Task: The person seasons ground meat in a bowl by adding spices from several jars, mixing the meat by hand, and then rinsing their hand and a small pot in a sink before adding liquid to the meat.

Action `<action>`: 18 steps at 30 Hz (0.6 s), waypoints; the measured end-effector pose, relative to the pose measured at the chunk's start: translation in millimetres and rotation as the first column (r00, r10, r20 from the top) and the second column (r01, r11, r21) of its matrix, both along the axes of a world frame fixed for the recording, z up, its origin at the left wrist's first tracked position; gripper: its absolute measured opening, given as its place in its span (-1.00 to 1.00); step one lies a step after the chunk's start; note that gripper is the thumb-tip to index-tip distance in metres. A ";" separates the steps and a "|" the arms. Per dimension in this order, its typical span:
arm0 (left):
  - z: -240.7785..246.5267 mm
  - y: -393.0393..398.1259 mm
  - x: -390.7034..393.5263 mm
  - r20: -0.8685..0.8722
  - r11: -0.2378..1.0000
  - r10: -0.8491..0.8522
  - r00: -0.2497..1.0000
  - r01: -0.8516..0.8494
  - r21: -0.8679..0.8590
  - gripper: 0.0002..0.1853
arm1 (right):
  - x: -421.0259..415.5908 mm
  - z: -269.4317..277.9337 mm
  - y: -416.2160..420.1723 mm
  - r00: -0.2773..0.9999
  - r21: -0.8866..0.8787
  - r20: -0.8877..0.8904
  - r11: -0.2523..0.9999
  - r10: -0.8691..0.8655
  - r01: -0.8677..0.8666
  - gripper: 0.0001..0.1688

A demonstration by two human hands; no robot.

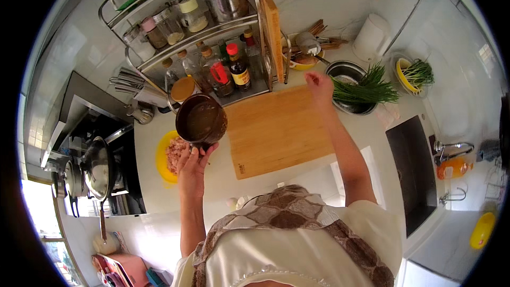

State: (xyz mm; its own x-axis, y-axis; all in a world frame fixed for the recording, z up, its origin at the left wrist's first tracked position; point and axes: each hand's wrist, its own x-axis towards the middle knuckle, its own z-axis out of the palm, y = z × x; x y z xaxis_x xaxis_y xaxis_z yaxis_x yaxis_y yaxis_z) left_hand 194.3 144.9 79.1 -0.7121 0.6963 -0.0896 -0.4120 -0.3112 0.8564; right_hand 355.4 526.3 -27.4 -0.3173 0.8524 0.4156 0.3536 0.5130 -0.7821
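My left hand (pixel 194 167) holds a dark brown pot or deep bowl (pixel 201 118) by its lower side or handle, tilted so that its inside shows. Beneath and beside that hand, a yellow bowl of minced meat (pixel 174 154) stands on the counter. My right hand (pixel 320 85) is raised over the back right corner of a wooden cutting board (pixel 279 131); its fingers are curled and I see nothing in them. Close by on its right, a bunch of green chives (pixel 368 87) lies across two metal bowls (pixel 345 71).
A metal rack (pixel 195 28) with jars and sauce bottles stands behind, a wooden board (pixel 269 28) upright at its side. A yellow bowl with chopsticks (pixel 305 61) is at the back. The stove with a wok (pixel 97 167) is on the left, the sink (pixel 412 175) on the right.
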 end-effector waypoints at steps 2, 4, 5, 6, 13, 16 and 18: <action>-4.7 20.9 14.6 0.010 1.000 -0.019 1.000 0.019 -0.013 -0.86 | 5.0 7.4 43.2 0.999 0.100 0.052 0.995 0.007 -0.013 -0.84; -5.5 41.4 29.8 0.011 0.999 -0.039 0.999 0.039 -0.015 -0.84 | -1.7 6.8 77.3 0.990 0.157 0.135 0.985 0.046 -0.067 -0.82; -7.9 49.8 36.7 0.016 0.998 -0.054 0.998 0.055 -0.028 -0.83 | -6.8 4.8 91.6 0.982 0.184 0.176 0.978 0.062 -0.095 -0.82; -10.4 56.7 41.7 0.017 0.997 -0.066 0.998 0.066 -0.049 -0.83 | -15.9 0.7 103.6 0.970 0.187 0.229 0.974 0.083 -0.127 -0.82; -24.6 99.1 69.4 0.050 0.977 -0.166 0.985 0.171 -0.124 -0.79 | -76.3 -31.2 165.5 0.607 0.419 0.779 0.850 -0.155 -0.320 -0.85; -22.1 103.2 80.1 0.082 0.972 -0.151 0.985 0.163 -0.167 -0.80 | -110.0 -18.6 166.6 0.335 0.212 0.938 0.914 -0.090 -0.347 -0.83; -19.5 110.6 82.6 0.080 0.964 -0.173 0.982 0.186 -0.191 -0.80 | -120.2 -28.3 191.2 0.255 0.144 0.965 0.947 -0.069 -0.287 -0.85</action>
State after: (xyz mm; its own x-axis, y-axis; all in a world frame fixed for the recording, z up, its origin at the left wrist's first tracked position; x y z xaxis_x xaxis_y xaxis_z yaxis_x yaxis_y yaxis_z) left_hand 277.0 255.5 59.5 -0.5659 0.7765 -0.2772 -0.4997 -0.0555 0.8644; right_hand 235.2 717.5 -55.7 -0.7091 0.6991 -0.0916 0.6653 0.7065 0.2415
